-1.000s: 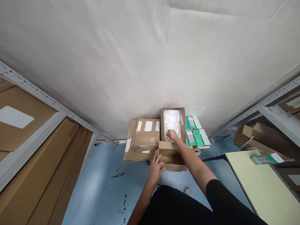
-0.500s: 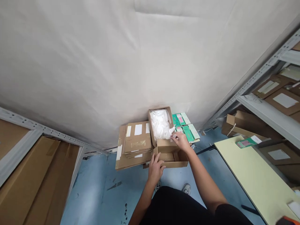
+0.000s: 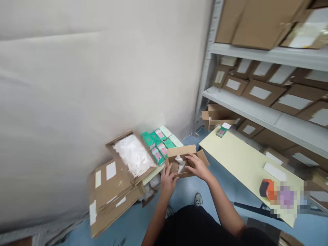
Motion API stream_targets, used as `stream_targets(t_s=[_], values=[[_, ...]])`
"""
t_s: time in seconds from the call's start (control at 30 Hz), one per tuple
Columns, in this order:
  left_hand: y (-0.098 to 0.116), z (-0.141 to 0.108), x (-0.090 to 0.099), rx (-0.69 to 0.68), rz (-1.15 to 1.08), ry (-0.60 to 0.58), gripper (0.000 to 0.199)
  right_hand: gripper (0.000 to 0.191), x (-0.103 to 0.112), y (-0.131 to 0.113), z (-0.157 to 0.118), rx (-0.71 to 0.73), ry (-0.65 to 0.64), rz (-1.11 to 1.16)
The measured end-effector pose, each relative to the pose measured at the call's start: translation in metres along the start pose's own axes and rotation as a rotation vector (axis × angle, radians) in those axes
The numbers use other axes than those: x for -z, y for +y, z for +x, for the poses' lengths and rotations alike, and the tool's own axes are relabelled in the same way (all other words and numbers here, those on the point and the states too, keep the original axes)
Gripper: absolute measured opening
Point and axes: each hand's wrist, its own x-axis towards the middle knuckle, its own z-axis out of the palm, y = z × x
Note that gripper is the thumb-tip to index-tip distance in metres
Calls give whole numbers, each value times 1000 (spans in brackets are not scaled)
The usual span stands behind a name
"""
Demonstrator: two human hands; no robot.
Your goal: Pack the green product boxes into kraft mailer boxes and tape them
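Observation:
An open cardboard box (image 3: pixel 188 175) with its flaps up is between my two hands, in front of me. A crumpled piece of white tissue-like packing (image 3: pixel 180 164) lies inside it. My left hand (image 3: pixel 167 179) grips the box at its near left corner, fingers over the wall. Over the right part of the same box, my right hand (image 3: pixel 199 166) has its fingers apart, close to the white packing. To the left, a larger shallow carton (image 3: pixel 110 145) holds white bagged or tissue-like material (image 3: pixel 133 154).
Green and pink small boxes (image 3: pixel 157 155) sit beyond the box on a pale table. Flattened cardboard (image 3: pixel 115 186) is stacked at left. At right stand a pale yellow table (image 3: pixel 235 152) with an orange-and-black object (image 3: pixel 267 189), and grey shelving (image 3: pixel 246 102) full of cartons.
My view has turned right. The small box has moved right, away from the larger carton. My right hand has left the white material there, and a white piece is now in the small box.

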Motion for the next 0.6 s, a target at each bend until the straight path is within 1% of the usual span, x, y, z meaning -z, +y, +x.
stream_targets(t_s=[0.1, 0.17, 0.27, 0.33, 0.4, 0.47, 0.6], values=[[33, 36, -34, -107, -11, -2, 10, 48, 50, 28, -17, -38, 124, -12], [58, 59, -57, -171, -33, -18, 11, 48, 85, 48, -32, -60, 232, -30], [98, 89, -93, -262, -97, -96, 16, 46, 133, 78, -63, -116, 410, -69], [124, 105, -116, -308, -143, -171, 19, 44, 158, 99, -86, -166, 520, -89], [145, 120, -138, -342, -183, -253, 19, 45, 175, 120, -105, -227, 621, -101], [161, 136, -158, -370, -216, -344, 20, 46, 187, 139, -118, -295, 707, -109], [178, 178, -205, -430, -265, -560, 26, 48, 201, 167, -128, -407, 806, -129]])
